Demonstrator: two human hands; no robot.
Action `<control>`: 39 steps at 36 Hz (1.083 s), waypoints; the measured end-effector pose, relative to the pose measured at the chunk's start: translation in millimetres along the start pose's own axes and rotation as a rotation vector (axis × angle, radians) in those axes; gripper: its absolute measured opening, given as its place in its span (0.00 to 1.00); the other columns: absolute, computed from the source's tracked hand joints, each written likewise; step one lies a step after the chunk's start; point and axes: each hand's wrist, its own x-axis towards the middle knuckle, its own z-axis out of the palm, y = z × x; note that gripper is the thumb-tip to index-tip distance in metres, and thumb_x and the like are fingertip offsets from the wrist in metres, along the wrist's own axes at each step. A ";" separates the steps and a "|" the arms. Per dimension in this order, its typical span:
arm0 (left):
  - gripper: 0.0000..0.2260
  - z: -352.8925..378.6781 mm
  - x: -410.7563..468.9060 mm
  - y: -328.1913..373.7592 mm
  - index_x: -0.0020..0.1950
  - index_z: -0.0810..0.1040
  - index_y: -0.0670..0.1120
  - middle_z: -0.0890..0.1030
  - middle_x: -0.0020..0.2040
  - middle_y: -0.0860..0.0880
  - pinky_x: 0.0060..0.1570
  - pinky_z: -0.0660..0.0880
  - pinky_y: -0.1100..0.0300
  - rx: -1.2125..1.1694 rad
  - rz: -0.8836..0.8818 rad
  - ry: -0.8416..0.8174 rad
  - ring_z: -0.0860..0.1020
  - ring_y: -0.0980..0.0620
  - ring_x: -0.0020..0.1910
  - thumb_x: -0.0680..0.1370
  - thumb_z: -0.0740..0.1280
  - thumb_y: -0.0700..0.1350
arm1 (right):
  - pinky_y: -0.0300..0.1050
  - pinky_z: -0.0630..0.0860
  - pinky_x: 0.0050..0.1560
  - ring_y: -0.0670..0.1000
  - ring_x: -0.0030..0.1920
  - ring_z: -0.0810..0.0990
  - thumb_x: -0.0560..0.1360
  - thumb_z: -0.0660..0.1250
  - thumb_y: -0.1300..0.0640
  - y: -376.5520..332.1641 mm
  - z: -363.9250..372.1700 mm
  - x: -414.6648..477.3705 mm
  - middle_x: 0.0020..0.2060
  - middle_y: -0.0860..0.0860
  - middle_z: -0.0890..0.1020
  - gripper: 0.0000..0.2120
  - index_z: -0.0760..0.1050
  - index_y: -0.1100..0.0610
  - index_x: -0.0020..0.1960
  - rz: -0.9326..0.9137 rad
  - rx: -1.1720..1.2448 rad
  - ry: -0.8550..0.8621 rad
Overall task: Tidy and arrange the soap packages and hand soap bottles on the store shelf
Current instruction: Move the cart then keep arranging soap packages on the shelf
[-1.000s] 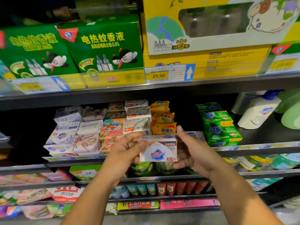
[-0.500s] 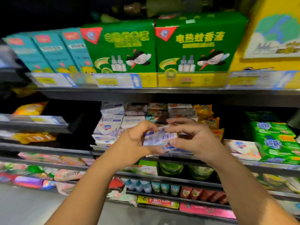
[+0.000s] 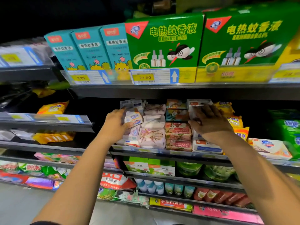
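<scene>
Soap packages stand in tight stacked columns on the middle shelf, below a higher shelf of green boxes and teal boxes with a price tag on its edge. The left hand reaches to the leftmost column and its fingers grasp a white soap box with a blue logo, held against the top of that column, just beside the pink floral packs. The right hand lies further right with its fingers spread and released, resting flat on the upper front of the white stack, between the orange-patterned column and the yellow packs. Motion blur softens both hands, so the finer finger placement is unclear.
</scene>
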 end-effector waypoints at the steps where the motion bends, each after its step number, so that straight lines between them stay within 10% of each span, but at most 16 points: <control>1: 0.29 -0.8 5.3 -2.3 0.76 0.66 0.41 0.71 0.70 0.39 0.68 0.64 0.50 0.024 -0.002 -0.012 0.67 0.39 0.70 0.78 0.71 0.49 | 0.52 0.46 0.78 0.56 0.80 0.48 0.62 0.33 0.27 0.8 0.0 0.7 0.80 0.50 0.53 0.49 0.49 0.42 0.80 0.001 -0.008 0.003; 11: 0.20 6.4 28.5 -14.5 0.70 0.75 0.57 0.73 0.70 0.45 0.65 0.61 0.56 0.247 0.029 -0.014 0.63 0.42 0.70 0.78 0.70 0.55 | 0.53 0.46 0.78 0.56 0.80 0.47 0.67 0.39 0.30 -0.5 -1.0 0.5 0.81 0.49 0.52 0.43 0.49 0.43 0.81 0.020 -0.019 -0.009; 32: 0.18 -1.0 43.0 -6.1 0.66 0.80 0.46 0.77 0.68 0.47 0.65 0.72 0.58 0.163 0.047 -0.104 0.77 0.47 0.65 0.77 0.72 0.41 | 0.53 0.46 0.78 0.55 0.80 0.47 0.72 0.43 0.27 0.6 2.1 1.8 0.81 0.48 0.50 0.40 0.50 0.43 0.81 0.044 0.021 0.002; 39: 0.11 11.0 29.9 39.5 0.57 0.83 0.50 0.84 0.56 0.44 0.49 0.77 0.54 0.177 0.127 -0.021 0.81 0.42 0.52 0.82 0.62 0.50 | 0.43 0.59 0.73 0.53 0.74 0.63 0.80 0.64 0.43 15.2 -14.1 -4.1 0.67 0.50 0.77 0.18 0.79 0.50 0.64 -0.045 0.414 0.132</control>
